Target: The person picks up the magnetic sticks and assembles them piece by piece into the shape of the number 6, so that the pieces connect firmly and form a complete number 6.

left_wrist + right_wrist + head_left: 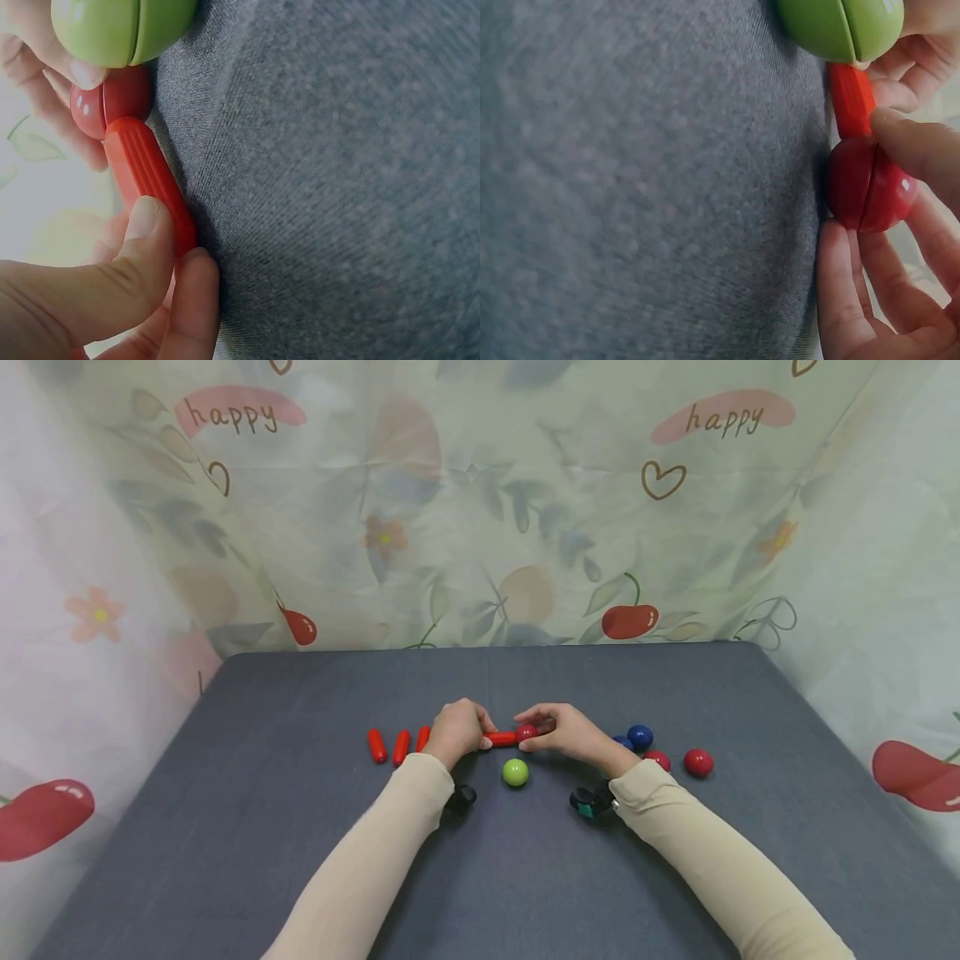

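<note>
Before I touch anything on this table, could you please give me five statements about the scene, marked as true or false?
1. The left hand pinches a red stick. True.
2. The green ball lies nearer the person than that stick. True.
3. The right hand holds the green ball. False: it holds a red ball.
4. The blue balls lie right of the right hand. True.
5. The sticks left of the left hand are blue. False: they are red.

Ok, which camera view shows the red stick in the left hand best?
The left wrist view: the red stick appears large, grooves clear, the left hand pinching one end. The right wrist view shows only a piece beyond the green ball; the head view shows it small, partly hidden by that hand.
</note>
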A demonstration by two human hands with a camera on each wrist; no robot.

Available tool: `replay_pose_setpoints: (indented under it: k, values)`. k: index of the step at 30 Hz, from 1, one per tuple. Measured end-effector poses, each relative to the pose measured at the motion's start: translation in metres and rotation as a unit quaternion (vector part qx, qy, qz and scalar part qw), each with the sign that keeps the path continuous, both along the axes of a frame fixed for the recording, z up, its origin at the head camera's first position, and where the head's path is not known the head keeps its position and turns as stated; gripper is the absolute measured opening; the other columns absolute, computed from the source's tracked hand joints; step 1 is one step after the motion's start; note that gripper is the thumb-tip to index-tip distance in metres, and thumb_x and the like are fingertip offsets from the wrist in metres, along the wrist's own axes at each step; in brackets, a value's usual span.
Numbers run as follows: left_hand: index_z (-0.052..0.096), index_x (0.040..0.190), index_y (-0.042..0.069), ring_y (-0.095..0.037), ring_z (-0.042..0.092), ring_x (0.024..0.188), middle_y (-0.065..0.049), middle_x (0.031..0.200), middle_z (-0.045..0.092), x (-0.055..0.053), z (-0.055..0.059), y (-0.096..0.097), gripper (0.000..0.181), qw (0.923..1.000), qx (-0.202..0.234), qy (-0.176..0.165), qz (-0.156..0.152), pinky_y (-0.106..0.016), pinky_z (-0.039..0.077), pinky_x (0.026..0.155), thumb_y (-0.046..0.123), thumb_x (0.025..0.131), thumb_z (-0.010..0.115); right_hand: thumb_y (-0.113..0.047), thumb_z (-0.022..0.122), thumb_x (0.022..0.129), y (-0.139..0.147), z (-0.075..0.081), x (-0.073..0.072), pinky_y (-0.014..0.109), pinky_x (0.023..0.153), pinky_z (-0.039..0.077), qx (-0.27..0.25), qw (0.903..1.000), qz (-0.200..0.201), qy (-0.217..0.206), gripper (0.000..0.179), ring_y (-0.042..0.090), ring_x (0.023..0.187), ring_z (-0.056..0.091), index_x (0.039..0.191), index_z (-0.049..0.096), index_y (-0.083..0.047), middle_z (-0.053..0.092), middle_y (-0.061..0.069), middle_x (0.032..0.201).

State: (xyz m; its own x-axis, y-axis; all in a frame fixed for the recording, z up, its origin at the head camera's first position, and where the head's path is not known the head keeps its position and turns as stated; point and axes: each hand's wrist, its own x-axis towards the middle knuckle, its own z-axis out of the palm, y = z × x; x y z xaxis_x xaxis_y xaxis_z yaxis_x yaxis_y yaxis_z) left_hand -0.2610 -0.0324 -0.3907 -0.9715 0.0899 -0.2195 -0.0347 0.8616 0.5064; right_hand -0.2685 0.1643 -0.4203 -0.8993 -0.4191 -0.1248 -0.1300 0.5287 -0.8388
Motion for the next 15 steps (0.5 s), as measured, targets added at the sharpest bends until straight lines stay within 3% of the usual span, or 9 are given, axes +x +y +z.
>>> replay_pose_setpoints:
  k: [15]
  values:
    - [0.076,0.089,0.017,-0.021,0.059,0.086,-0.001,0.095,0.070,-0.0026,-0.0027,-0.0006,0.011,1.0000,0.006,-0.004,0.000,-0.034,0.050,0.081,0.013,0.079,0.080,-0.021,0.079,0.082,0.0000,0.0050,-0.0076,0.032,0.086,0.051,0.016,0.9987,-0.011,-0.048,0.040,0.019,0.100,0.063,0.119,0.069,-0.009,0.067,0.010,0.119]
